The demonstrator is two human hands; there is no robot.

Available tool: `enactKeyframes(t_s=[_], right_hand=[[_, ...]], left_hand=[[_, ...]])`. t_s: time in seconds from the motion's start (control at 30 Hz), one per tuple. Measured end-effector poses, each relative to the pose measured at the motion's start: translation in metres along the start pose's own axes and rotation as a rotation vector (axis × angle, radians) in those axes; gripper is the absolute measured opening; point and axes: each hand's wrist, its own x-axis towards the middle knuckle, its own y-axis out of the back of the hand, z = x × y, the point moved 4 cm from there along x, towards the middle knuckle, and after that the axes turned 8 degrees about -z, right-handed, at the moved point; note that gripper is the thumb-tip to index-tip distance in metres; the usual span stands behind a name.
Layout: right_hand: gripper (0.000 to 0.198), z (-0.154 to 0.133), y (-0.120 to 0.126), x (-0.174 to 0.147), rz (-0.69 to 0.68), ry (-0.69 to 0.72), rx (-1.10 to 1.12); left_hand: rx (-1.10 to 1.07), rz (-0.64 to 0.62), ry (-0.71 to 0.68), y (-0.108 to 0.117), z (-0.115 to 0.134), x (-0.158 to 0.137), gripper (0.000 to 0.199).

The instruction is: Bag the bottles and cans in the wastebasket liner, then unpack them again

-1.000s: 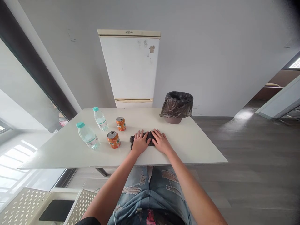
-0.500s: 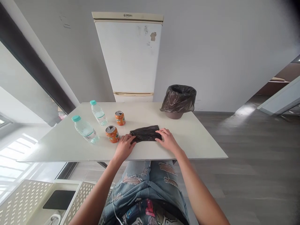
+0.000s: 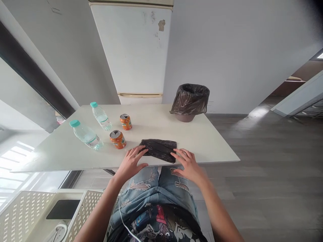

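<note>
A black plastic bag (image 3: 160,149), folded into a flat strip, lies near the front edge of the white table (image 3: 151,126). My left hand (image 3: 131,163) rests at its left end, fingers spread and fingertips touching the plastic. At the opposite end, the fingertips of my right hand (image 3: 188,164) lie on the bag's right edge, with the thumb held apart. Neither hand grips it. Left of the bag stand two orange drink cans, a nearer can (image 3: 118,139) and a farther can (image 3: 126,122), both with opened tops.
Two clear bottles with teal caps, a nearer bottle (image 3: 86,135) and a farther bottle (image 3: 101,116), stand on the left. A bin lined with a black bag (image 3: 191,101) stands at the back right. A fridge (image 3: 133,50) is behind the table; a perforated cream cart (image 3: 27,210) is lower left.
The folded bag now lies closer to the table's front edge and looks flatter and wider. My hands have come nearer to me, and their fingers have opened out. The view has tilted down.
</note>
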Motion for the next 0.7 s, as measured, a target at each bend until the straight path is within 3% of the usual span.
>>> enactKeyframes(t_s=[0.17, 0.3, 0.43, 0.53, 0.63, 0.7], right_hand=[[0.055, 0.009, -0.01, -0.006, 0.073, -0.002, 0.022], [0.046, 0.007, -0.01, -0.011, 0.131, 0.007, 0.0], [0.037, -0.029, -0.013, -0.005, 0.166, 0.008, -0.044], [0.03, -0.069, -0.015, 0.003, 0.086, 0.088, -0.018], [0.046, -0.086, -0.005, 0.005, -0.031, 0.278, 0.04], [0.07, -0.072, 0.008, 0.008, -0.045, 0.272, 0.05]], left_hand=[[-0.014, -0.106, -0.042, -0.008, -0.008, 0.001, 0.067], [0.045, -0.041, 0.0, -0.008, 0.004, -0.003, 0.06], [0.043, -0.019, 0.005, -0.012, 0.032, 0.005, 0.073], [-0.014, -0.085, -0.06, -0.023, 0.044, 0.016, 0.074], [-0.075, -0.148, -0.093, -0.029, 0.037, 0.024, 0.081], [-0.096, -0.199, -0.146, -0.029, 0.031, 0.026, 0.091]])
